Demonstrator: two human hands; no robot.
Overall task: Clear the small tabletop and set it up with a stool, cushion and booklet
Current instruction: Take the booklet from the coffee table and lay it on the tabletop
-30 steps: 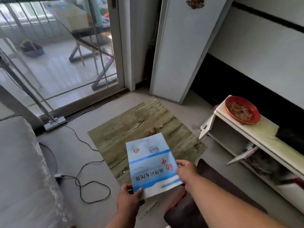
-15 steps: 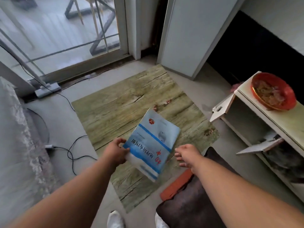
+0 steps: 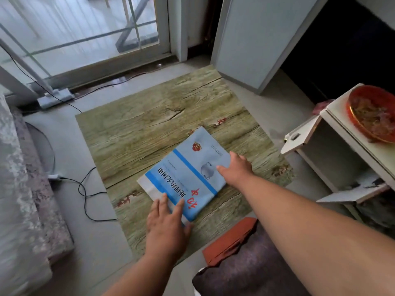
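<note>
The wood-grain tabletop (image 3: 149,133) has bare surface toward the glass door (image 3: 85,28); a white cabinet (image 3: 342,146) with a red bowl (image 3: 372,114) stands to its right, and a dark cushion (image 3: 256,270) lies at its near corner. The booklet (image 3: 188,174) lies flat on the tabletop's near right part. My left hand (image 3: 166,223) presses its near corner with straight, spread fingers; my right hand (image 3: 237,167) rests flat on its right edge. A black cable (image 3: 85,195) loops on the floor to the left.

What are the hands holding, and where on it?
Nothing is gripped. The booklet lies on the tabletop; the left hand presses its near corner with flat fingers, and the right hand touches its right edge.
</note>
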